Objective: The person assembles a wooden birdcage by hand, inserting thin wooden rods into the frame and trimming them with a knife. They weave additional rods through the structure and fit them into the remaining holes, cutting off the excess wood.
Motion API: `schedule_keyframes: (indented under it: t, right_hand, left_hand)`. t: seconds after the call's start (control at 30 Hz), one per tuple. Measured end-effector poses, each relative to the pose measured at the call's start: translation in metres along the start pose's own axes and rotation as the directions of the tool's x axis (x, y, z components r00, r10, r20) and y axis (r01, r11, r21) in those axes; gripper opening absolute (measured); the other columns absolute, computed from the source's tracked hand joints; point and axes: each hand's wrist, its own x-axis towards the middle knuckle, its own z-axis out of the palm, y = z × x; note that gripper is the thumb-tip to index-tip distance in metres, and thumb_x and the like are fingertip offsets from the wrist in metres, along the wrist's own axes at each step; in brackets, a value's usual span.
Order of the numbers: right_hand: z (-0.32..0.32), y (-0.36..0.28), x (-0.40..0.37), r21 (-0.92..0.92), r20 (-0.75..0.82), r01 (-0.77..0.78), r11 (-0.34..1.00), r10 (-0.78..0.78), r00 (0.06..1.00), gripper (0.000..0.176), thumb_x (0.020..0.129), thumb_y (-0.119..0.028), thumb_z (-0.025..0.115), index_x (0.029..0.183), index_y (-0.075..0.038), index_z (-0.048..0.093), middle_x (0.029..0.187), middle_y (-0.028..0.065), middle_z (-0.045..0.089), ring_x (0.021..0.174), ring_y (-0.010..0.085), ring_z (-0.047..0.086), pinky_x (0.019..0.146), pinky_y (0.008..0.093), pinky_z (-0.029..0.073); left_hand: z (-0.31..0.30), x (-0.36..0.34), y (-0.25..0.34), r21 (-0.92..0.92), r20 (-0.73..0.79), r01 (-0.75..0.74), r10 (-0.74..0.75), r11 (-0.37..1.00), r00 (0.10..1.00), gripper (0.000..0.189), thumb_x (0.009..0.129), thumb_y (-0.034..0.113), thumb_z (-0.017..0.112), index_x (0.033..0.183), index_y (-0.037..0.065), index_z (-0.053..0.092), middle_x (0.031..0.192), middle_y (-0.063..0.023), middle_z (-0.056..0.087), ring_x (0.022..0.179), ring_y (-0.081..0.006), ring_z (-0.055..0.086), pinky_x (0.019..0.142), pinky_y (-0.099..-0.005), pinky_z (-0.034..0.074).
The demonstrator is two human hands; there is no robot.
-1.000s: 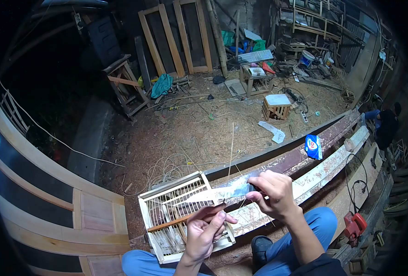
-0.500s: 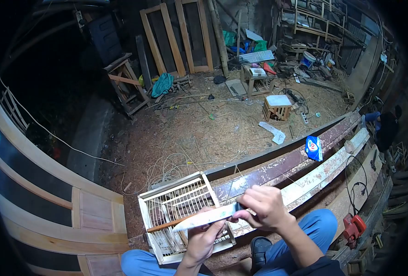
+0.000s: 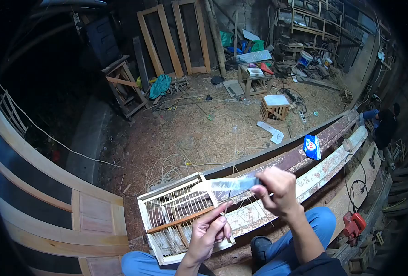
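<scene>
A person's right hand [image 3: 277, 191], fingers clamped on the handle of a long steel knife [image 3: 224, 185], holds the blade against a thin pale bamboo sliver [image 3: 234, 152] pinched in the left hand [image 3: 208, 232], near a wooden-slat cage [image 3: 167, 186]. The shaving looks about midway, and the cage seems to lack some bars.

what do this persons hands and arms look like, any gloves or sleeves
No gloves: the left hand and right hand are both bare, and no ring or watch shows. Both forearms are uncovered. On the right arm a dark sleeve begins near the elbow at the bottom edge; the left arm leaves the frame before any sleeve appears. Blue trousers cover the knees below.
</scene>
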Motion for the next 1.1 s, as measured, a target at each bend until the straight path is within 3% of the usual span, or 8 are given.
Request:
schedule_keyframes:
  t: [0.1,0.27,0.43,0.57,0.63,0.77,0.97,1.1]
  right_hand:
    - [0.006,-0.018,-0.005,0.022,0.119,0.113,0.993,-0.115,0.986,0.035,0.089,-0.04,0.077,0.088,-0.005,0.069,0.07,0.0077,0.059,0.061,0.0267,0.059,0.055,0.0383,0.045]
    - [-0.001,-0.003,0.001,0.013,-0.016,0.02,1.0,-0.019,1.0,0.033,0.089,-0.035,0.076,0.09,-0.003,0.069,0.069,0.0096,0.059,0.06,0.029,0.059,0.054,0.0391,0.045]
    - [0.004,-0.022,-0.005,0.055,0.139,0.107,0.993,-0.113,0.984,0.033,0.088,-0.036,0.078,0.09,-0.004,0.069,0.072,0.0082,0.06,0.063,0.0268,0.06,0.055,0.0389,0.046]
    - [-0.001,-0.014,-0.002,0.008,0.119,0.055,0.998,-0.055,0.991,0.035,0.088,-0.037,0.077,0.089,-0.004,0.068,0.07,0.008,0.059,0.061,0.0273,0.059,0.055,0.0393,0.045]
    - [-0.001,-0.006,0.0,0.025,0.02,0.023,0.999,-0.023,1.0,0.035,0.086,-0.037,0.079,0.089,-0.004,0.068,0.068,0.0092,0.058,0.061,0.0279,0.06,0.055,0.0387,0.045]
    - [0.002,-0.023,-0.003,0.027,0.156,0.118,0.993,-0.121,0.98,0.03,0.088,-0.036,0.078,0.087,-0.008,0.067,0.072,0.006,0.059,0.063,0.0245,0.06,0.055,0.037,0.047]
    - [-0.004,-0.002,0.001,-0.02,0.027,-0.009,1.0,0.009,1.0,0.027,0.087,-0.032,0.079,0.09,-0.007,0.068,0.073,0.0083,0.063,0.066,0.0268,0.063,0.057,0.0382,0.048]
    - [0.007,-0.017,-0.006,0.037,0.144,0.113,0.993,-0.117,0.983,0.035,0.088,-0.038,0.078,0.089,-0.005,0.068,0.07,0.0081,0.059,0.06,0.0268,0.059,0.054,0.0382,0.045]
  left_hand:
    - [0.003,0.002,-0.005,-0.08,0.004,-0.001,0.001,0.997,1.0,0.025,0.107,0.007,0.049,0.126,-0.004,0.06,0.099,-0.0143,0.068,0.064,-0.0047,0.042,0.054,-0.0185,0.034]
    - [0.002,0.003,-0.001,-0.091,0.072,-0.051,0.057,0.995,0.996,0.048,0.11,0.013,0.048,0.156,0.003,0.041,0.084,-0.0155,0.066,0.055,-0.0045,0.038,0.053,-0.018,0.033]
    - [-0.004,0.0,-0.003,-0.144,0.063,0.108,-0.1,0.984,0.993,0.033,0.11,0.014,0.052,0.139,-0.002,0.054,0.085,-0.0135,0.065,0.06,-0.0055,0.045,0.052,-0.0178,0.036]
    - [0.0,0.003,-0.007,-0.201,0.051,-0.044,0.055,0.979,0.997,0.028,0.108,0.006,0.053,0.133,-0.005,0.057,0.106,-0.0199,0.068,0.077,-0.0076,0.05,0.059,-0.0214,0.045]
    - [0.001,0.005,-0.007,-0.128,0.053,-0.041,0.048,0.991,0.997,0.028,0.108,0.005,0.053,0.134,-0.005,0.057,0.108,-0.0206,0.069,0.074,-0.0074,0.05,0.059,-0.0223,0.045]
    - [-0.003,0.003,-0.013,-0.038,0.024,0.001,0.0,0.999,1.0,0.021,0.106,0.004,0.057,0.122,-0.009,0.063,0.092,-0.016,0.068,0.062,-0.0085,0.049,0.057,-0.0247,0.045]
    - [0.001,0.007,-0.01,-0.121,0.044,-0.036,0.042,0.992,0.998,0.031,0.108,0.005,0.052,0.138,0.0,0.058,0.103,-0.0197,0.069,0.061,-0.005,0.042,0.05,-0.0181,0.034]
    - [-0.002,0.008,-0.013,-0.006,0.04,-0.03,0.031,1.0,0.999,0.031,0.108,0.008,0.053,0.138,0.0,0.058,0.098,-0.0157,0.07,0.058,-0.0031,0.038,0.05,-0.0182,0.031]
